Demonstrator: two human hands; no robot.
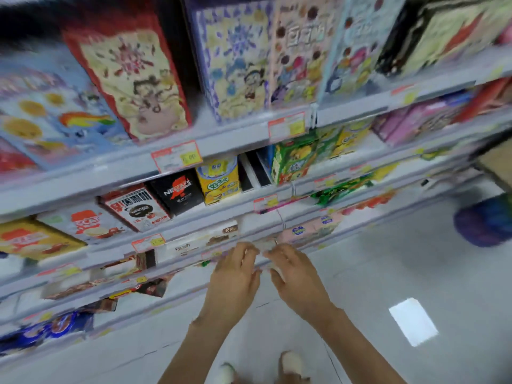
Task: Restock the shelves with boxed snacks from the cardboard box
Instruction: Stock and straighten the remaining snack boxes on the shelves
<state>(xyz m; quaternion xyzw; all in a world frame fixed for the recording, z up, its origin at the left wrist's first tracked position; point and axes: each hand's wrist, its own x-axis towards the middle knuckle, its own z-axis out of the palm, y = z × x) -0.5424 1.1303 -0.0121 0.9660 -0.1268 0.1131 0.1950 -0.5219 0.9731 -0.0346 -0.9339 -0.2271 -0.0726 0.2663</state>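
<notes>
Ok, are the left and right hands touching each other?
Apart. The head view, though blurred, shows a narrow pale gap running all the way down between the left hand and the right hand.

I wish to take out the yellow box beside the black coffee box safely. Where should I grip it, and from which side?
Probably from the front right: the yellow box stands upright, the black box close on its left, darker space on its right. Put fingers there, thumb on its front face.

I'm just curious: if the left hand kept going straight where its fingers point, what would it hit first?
The left hand would probably meet the pale boxes on the low shelf just ahead; blur hides the depth.
</notes>
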